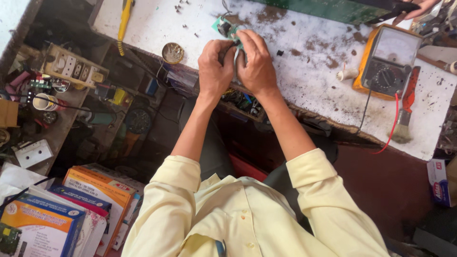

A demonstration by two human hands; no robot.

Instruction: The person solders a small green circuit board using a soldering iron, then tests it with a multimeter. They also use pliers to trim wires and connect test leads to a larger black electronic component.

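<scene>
while left hand (215, 66) and right hand (257, 64) grip small green board (227, 27), stained white bench (304, 57) bears yellow meter (388, 62).

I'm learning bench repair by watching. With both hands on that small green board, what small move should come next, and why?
Probably tilt the small green board toward the eyes. Both the left hand and right hand close over it at the white bench edge, hiding most of it, and a dark part sits pinched between the fingers. A tilt would show the work.

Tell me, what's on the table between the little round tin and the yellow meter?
The person's two hands, holding a small green circuit board, in the head view.
</scene>
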